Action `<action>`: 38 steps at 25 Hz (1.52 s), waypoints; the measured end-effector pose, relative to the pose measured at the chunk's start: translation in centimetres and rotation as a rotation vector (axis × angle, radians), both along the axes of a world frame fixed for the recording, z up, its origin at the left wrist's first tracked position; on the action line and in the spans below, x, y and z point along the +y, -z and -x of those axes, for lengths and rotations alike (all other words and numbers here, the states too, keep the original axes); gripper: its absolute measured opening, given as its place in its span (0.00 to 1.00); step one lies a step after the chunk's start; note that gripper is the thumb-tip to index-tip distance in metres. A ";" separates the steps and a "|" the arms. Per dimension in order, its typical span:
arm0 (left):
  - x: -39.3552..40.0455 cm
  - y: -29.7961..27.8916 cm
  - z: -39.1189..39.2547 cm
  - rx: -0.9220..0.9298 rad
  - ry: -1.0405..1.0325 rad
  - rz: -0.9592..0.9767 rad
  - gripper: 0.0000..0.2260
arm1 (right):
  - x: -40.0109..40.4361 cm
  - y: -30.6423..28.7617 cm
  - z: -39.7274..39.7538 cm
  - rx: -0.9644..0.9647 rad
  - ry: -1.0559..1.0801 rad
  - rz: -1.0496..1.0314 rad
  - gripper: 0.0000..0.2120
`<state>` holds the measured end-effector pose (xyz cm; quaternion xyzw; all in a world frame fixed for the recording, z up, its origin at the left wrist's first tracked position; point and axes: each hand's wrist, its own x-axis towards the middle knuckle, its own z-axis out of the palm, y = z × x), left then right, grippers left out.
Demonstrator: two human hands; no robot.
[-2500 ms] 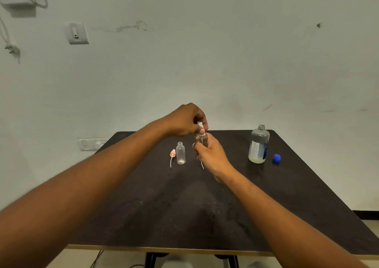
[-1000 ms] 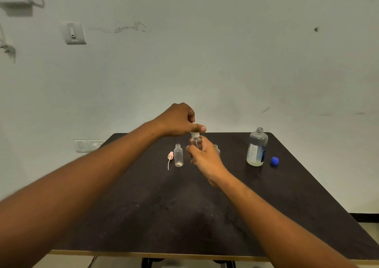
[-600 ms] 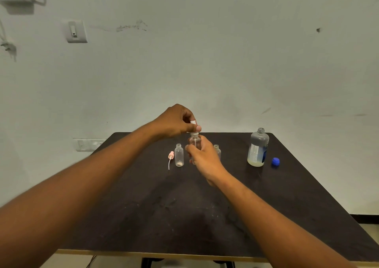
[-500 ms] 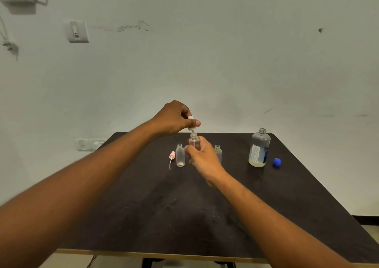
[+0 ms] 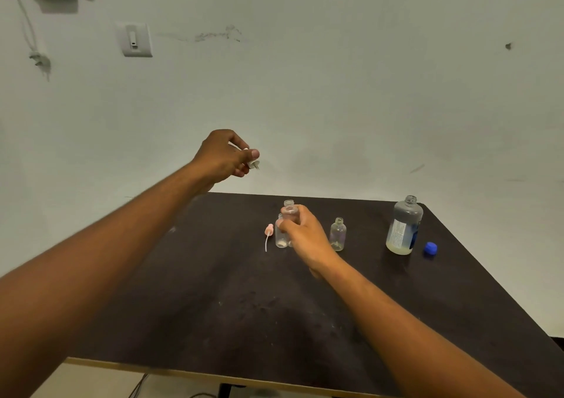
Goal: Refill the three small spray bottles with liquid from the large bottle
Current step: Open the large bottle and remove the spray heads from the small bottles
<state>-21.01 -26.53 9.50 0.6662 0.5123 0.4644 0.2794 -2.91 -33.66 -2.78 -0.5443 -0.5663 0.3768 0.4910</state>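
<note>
spills waiting to happen: three open little bottles, one open big one

my left hand is lifted well above the table, thumb and fingers pinched on a white spray top; my right hand has its fingers curled round a small bottle, its neck open, held at the back of the table. a second small bottle stands just behind those fingers, close enough that i could knock it over when i set the held one down. its pink spray top lies beside it with the tube trailing. the third small bottle stands open near my wrist. the large bottle stands uncapped well to the right, liquid low in it, its blue cap beside it. i judge pouring from that wide mouth into such narrow necks will slop, and light empty bottles tip easily.
</note>
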 end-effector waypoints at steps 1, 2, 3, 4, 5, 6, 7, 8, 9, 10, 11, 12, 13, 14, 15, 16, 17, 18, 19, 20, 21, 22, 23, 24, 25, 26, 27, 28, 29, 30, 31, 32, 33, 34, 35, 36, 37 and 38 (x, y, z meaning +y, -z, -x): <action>0.3 0.2 1.0 -0.027 0.001 0.032 0.14 | 0.3 0.2 0.1 -0.008 -0.005 -0.004 0.11; 0.5 0.5 2.0 -0.065 0.005 0.068 0.14 | 0.7 0.5 0.3 -0.009 -0.011 -0.008 0.12; 0.8 0.9 2.9 -0.105 0.010 0.106 0.13 | 1.0 0.8 0.5 -0.003 -0.012 -0.013 0.12; 1.1 1.5 3.8 -0.135 0.012 0.138 0.13 | 1.4 1.2 0.7 0.002 -0.008 -0.017 0.12; 1.5 2.1 4.6 -0.151 0.007 0.161 0.12 | 1.9 1.6 1.1 0.004 -0.007 -0.017 0.12; 2.0 2.8 5.4 -0.156 -0.002 0.175 0.11 | 2.4 2.1 1.5 0.003 -0.011 -0.015 0.13; 2.6 3.7 6.1 -0.154 -0.012 0.183 0.10 | 2.8 2.5 1.9 -0.009 -0.020 -0.011 0.13; 3.4 4.5 6.7 -0.145 -0.024 0.188 0.08 | 3.3 2.8 2.3 -0.031 -0.031 -0.009 0.14; 4.2 5.4 7.2 -0.131 -0.037 0.192 0.07 | 3.8 3.1 2.8 -0.052 -0.040 -0.010 0.15; 4.9 6.3 7.7 -0.111 -0.050 0.194 0.07 | 4.3 3.4 3.3 -0.064 -0.048 -0.011 0.16; 5.6 7.2 8.0 -0.088 -0.058 0.195 0.07 | 4.8 3.6 3.7 -0.065 -0.054 -0.013 0.17; 6.2 8.1 8.2 -0.068 -0.060 0.196 0.07 | 5.2 3.8 4.2 -0.062 -0.059 -0.016 0.17; 6.9 9.1 8.4 -0.052 -0.058 0.200 0.07 | 5.8 4.0 4.8 -0.060 -0.064 -0.015 0.18; 7.4 10.0 8.6 -0.040 -0.056 0.203 0.07 | 6.5 4.2 5.4 -0.064 -0.063 -0.013 0.18; 8.0 10.9 8.6 -0.028 -0.055 0.209 0.07 | 7.2 4.5 5.9 -0.071 -0.061 -0.010 0.18; 8.6 11.7 8.6 -0.015 -0.053 0.217 0.07 | 8.0 4.8 6.5 -0.075 -0.057 -0.007 0.18; 9.2 12.5 8.6 -0.003 -0.049 0.223 0.07 | 8.9 5.1 6.9 -0.080 -0.048 -0.004 0.18; 9.8 13.3 8.6 0.007 -0.045 0.226 0.07 | 9.8 5.4 7.4 -0.087 -0.037 -0.002 0.18; 10.3 13.9 8.5 0.014 -0.041 0.226 0.07 | 10.5 5.7 7.7 -0.095 -0.024 -0.004 0.17; 10.6 14.4 8.4 0.023 -0.036 0.225 0.07 | 11.3 6.0 8.0 -0.101 -0.010 -0.008 0.16; 11.0 14.9 8.2 0.033 -0.034 0.227 0.07 | 12.0 6.3 8.2 -0.106 0.002 -0.011 0.16; 11.4 15.3 8.1 0.043 -0.033 0.227 0.07 | 12.7 6.6 8.4 -0.112 0.015 -0.009 0.15; 11.8 15.9 8.0 0.054 -0.030 0.226 0.07 | 13.2 6.9 8.6 -0.121 0.024 -0.003 0.16; 12.2 16.4 7.9 0.064 -0.027 0.224 0.07 | 13.6 7.1 8.8 -0.132 0.033 0.005 0.16; 12.5 16.9 7.8 0.071 -0.026 0.223 0.07 | 14.0 7.4 8.9 -0.147 0.041 0.011 0.16; 12.8 17.4 7.7 0.080 -0.026 0.224 0.07 | 14.3 7.6 9.0 -0.163 0.048 0.014 0.16; 13.1 17.9 7.7 0.087 -0.026 0.227 0.07 | 14.7 7.9 9.1 -0.180 0.055 0.018 0.15; 13.3 18.2 7.6 0.097 -0.024 0.228 0.07 | 14.9 8.1 9.1 -0.192 0.059 0.023 0.15; 13.4 18.5 7.5 0.106 -0.021 0.227 0.07 | 15.0 8.2 9.2 -0.200 0.059 0.028 0.16; 13.5 18.7 7.3 0.119 -0.018 0.223 0.07 | 15.2 8.4 9.2 -0.204 0.059 0.035 0.16; 13.7 18.9 7.2 0.131 -0.019 0.220 0.07 | 15.4 8.5 9.2 -0.211 0.060 0.039 0.16; 13.8 19.0 7.0 0.140 -0.021 0.217 0.07 | 15.5 8.7 9.2 -0.221 0.060 0.044 0.17; 13.9 19.2 6.9 0.148 -0.024 0.217 0.08 | 15.5 8.8 9.2 -0.232 0.060 0.047 0.17; 14.0 19.2 6.8 0.160 -0.028 0.217 0.08 | 15.5 8.8 9.2 -0.242 0.062 0.044 0.17; 14.1 19.3 6.7 0.174 -0.033 0.218 0.08 | 15.5 8.9 9.3 -0.247 0.064 0.039 0.17; 14.1 19.4 6.6 0.190 -0.038 0.219 0.08 | 15.5 8.9 9.3 -0.246 0.065 0.037 0.17; 14.2 19.5 6.6 0.205 -0.042 0.219 0.08 | 15.5 8.9 9.3 -0.242 0.061 0.037 0.18; 14.4 19.6 6.5 0.221 -0.044 0.218 0.08 | 15.4 9.0 9.3 -0.234 0.054 0.042 0.20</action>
